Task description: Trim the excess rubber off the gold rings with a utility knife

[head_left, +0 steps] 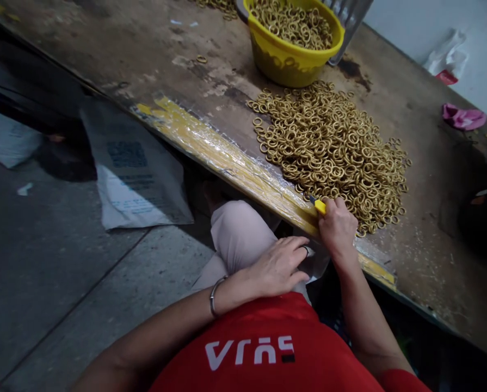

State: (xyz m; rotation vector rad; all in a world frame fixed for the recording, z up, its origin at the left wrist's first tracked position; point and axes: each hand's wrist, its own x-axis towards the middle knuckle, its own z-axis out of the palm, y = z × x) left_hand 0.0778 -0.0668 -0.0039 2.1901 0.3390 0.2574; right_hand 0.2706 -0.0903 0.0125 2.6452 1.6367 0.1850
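My right hand (338, 226) is closed around a yellow utility knife (319, 207), its dark tip pointing up and left at the table's front edge. It rests beside a large heap of brass-coloured rings (333, 147). My left hand (282, 264) lies on my lap with its fingers spread and nothing in it; it wears a ring and a bracelet. A yellow basin (288, 62) full of similar rings stands behind the heap. Yellow tape (227, 158) under clear film runs along the table edge.
The worn brown table (145, 49) carries a loose ring (201, 59) and more rings at the top. A pink cloth or bag (464, 116) and a white plastic bag (448, 54) are at the right. Below the table, a white sack (135, 169) stands on the floor.
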